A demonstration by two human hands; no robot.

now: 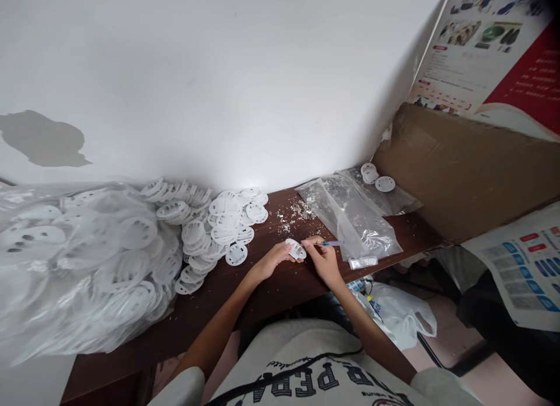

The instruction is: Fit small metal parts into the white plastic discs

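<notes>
Disc of slotted white plastic sits gripped in the left hand above a dark brown wooden table, while the right hand pinches a slim blue pen-like tool near its rim. More white discs lie piled to the left.

Held disc: white, plastic-looking, smooth, matt | blue handle: plastic look | large bag: clear film, glossy, creased | tabletop: dark wood look, faint sheen | panel: brown cardboard, matt | wall: smooth, matt | shirt: matt cloth
</notes>
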